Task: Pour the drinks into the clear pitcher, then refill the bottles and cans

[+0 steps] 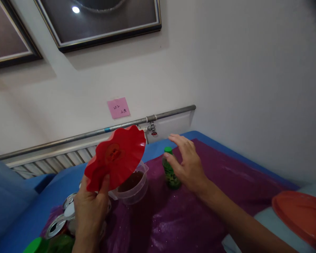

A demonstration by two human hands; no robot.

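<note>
Left hand (91,208) has fingers clamped on a wavy red dish (127,149), tilted near the tub (135,197). Right hand (188,166) is just beside the bottle (170,175), fingers apart.

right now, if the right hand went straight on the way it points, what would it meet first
The right hand would probably meet the green-capped bottle first; one view leaves the exact gap unclear.

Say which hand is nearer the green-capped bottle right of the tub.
Right. The right hand is open beside the bottle; the left hand is farther left, holding the red wavy-edged piece.
</note>
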